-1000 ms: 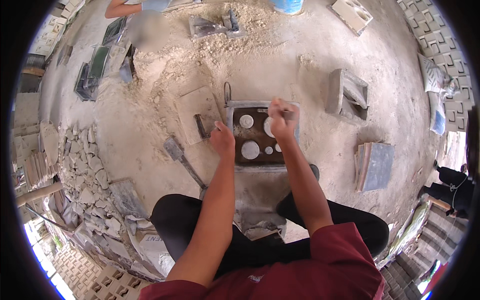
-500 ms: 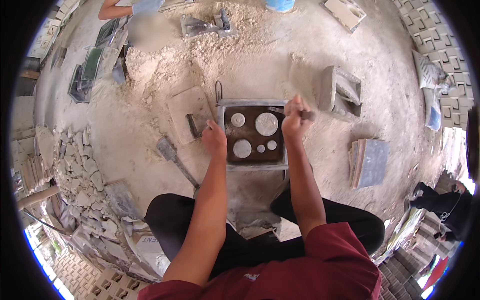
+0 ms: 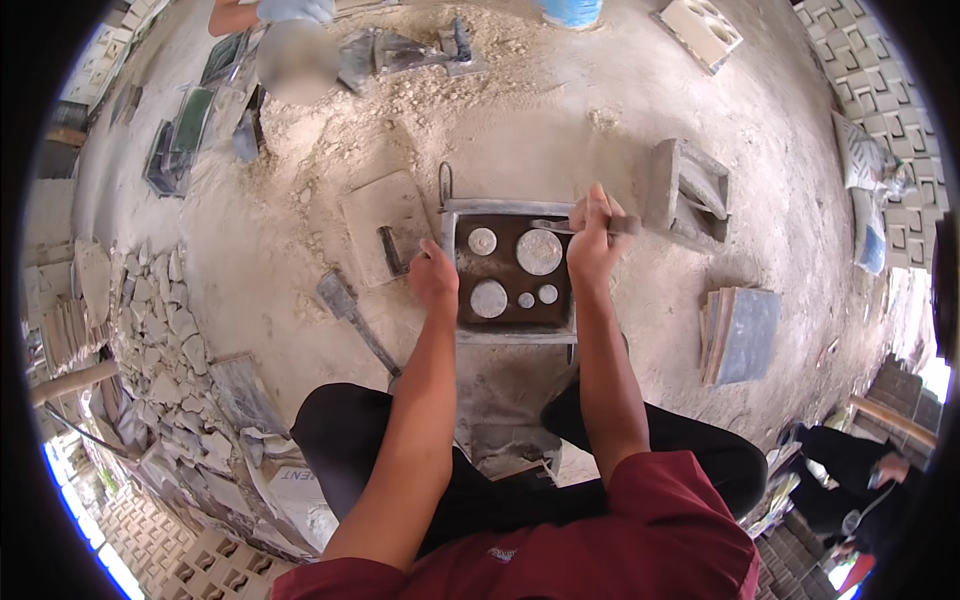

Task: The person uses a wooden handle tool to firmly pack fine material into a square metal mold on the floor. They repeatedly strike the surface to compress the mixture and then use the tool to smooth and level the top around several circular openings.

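A rectangular casting frame (image 3: 515,337) lies on the ground in front of me, with dark, packed sand-like material (image 3: 510,262) inside. Several pale round discs of different sizes are set in it, the largest disc (image 3: 539,252) at the upper right. My right hand (image 3: 592,240) is closed around the handle of a small trowel (image 3: 552,226). Its thin metal blade points left over the frame's far right part, close to the largest disc. Beside the frame's left wall, my left hand (image 3: 433,275) is curled closed with the thumb up; what its fingers grip is hidden.
Left of the frame lie a flat board (image 3: 385,215), a dark block (image 3: 390,250) and a long-handled tool (image 3: 350,310). To the right are a concrete box mould (image 3: 690,195) and leaning slabs (image 3: 742,335). Another person's gloved hand (image 3: 295,10) shows at top left; someone in black (image 3: 850,470) is at lower right.
The trowel blade shows more and reaches farther left over the frame. My left hand stays by the left wall. The person in black at lower right has shifted, and the whole view moved slightly.
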`<state>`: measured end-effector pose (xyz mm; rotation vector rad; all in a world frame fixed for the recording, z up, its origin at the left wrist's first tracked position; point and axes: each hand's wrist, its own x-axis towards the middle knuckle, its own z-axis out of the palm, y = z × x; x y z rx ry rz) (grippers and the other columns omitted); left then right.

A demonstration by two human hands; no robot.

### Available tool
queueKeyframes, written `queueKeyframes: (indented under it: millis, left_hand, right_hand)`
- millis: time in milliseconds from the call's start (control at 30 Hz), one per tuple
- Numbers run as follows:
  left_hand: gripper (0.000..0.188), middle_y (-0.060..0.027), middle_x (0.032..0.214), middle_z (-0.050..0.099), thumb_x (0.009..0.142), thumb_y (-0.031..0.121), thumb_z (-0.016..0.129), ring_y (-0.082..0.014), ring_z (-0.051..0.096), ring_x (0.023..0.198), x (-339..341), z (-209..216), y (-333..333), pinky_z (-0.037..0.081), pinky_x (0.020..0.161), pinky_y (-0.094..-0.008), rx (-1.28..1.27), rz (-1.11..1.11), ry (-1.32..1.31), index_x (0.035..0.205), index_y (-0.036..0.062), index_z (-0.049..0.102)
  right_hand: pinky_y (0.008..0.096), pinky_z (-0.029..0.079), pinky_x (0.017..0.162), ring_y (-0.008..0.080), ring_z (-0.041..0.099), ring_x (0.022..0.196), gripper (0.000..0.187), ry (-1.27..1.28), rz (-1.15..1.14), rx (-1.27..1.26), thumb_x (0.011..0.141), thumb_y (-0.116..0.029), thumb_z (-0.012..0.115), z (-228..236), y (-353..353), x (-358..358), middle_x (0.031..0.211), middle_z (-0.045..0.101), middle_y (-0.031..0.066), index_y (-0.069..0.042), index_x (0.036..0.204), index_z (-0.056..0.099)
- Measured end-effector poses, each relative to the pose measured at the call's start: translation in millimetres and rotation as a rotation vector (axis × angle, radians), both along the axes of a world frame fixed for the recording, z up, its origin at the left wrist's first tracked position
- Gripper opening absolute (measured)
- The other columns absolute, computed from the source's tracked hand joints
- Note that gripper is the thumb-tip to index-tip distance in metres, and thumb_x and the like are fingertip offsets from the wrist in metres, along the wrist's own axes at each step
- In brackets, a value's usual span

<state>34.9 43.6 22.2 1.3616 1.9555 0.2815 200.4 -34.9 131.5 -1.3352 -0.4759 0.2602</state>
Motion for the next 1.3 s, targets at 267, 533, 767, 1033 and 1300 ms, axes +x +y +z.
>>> queueKeyframes:
  millis: [267, 533, 767, 1033, 1300]
  left_hand:
    - [0.061, -0.0262, 0.093, 0.064, 0.092, 0.045, 0.031, -0.043, 0.06, 0.092, -1, 5, 2, 0.045, 0.085, -0.0498, -0.02, 0.044, 0.032, 0.093, -0.003, 0.068]
    - [0.062, -0.0262, 0.092, 0.064, 0.092, 0.045, 0.03, -0.0434, 0.06, 0.091, -4, 6, 3, 0.044, 0.084, -0.0497, -0.016, 0.022, -0.024, 0.09, -0.0036, 0.068]
    - [0.063, -0.027, 0.092, 0.064, 0.091, 0.047, 0.031, -0.0437, 0.06, 0.092, -2, 7, -2, 0.044, 0.084, -0.0499, -0.013, 0.013, -0.028, 0.09, -0.0045, 0.067]
    - [0.06, -0.0281, 0.088, 0.064, 0.091, 0.044, 0.034, -0.0439, 0.06, 0.09, -2, 3, 1, 0.044, 0.084, -0.0499, -0.002, 0.038, -0.056, 0.087, -0.0067, 0.067]
    - [0.06, -0.0273, 0.091, 0.064, 0.091, 0.045, 0.032, -0.0432, 0.06, 0.09, -5, -10, 5, 0.046, 0.082, -0.0494, -0.038, 0.017, -0.019, 0.091, -0.0038, 0.067]
  right_hand:
    - [0.0269, 0.022, 0.043, 0.0052, 0.027, 0.051, 0.042, 0.149, 0.091, -0.012, 0.092, -0.013, 0.05, 18, 21, -16, 0.05, 0.031, -0.0029, -0.005, 0.056, 0.03]
    - [0.0271, 0.022, 0.042, 0.0055, 0.029, 0.046, 0.041, 0.016, 0.056, -0.066, 0.09, -0.008, 0.051, -4, 22, -43, 0.051, 0.034, -0.0035, -0.007, 0.053, 0.033]
    - [0.0292, 0.022, 0.041, 0.0081, 0.03, 0.043, 0.043, -0.13, 0.132, -0.114, 0.09, -0.012, 0.051, -23, 18, -50, 0.047, 0.033, 0.0009, -0.005, 0.053, 0.031]
    - [0.0269, 0.023, 0.042, 0.0067, 0.031, 0.045, 0.041, -0.141, 0.07, -0.018, 0.09, -0.018, 0.048, -32, 11, -68, 0.048, 0.037, -0.0004, -0.003, 0.054, 0.035]
    - [0.0266, 0.021, 0.042, 0.0059, 0.028, 0.047, 0.042, -0.016, 0.068, 0.001, 0.092, -0.01, 0.049, -1, 47, -63, 0.051, 0.036, -0.0027, -0.004, 0.055, 0.031]
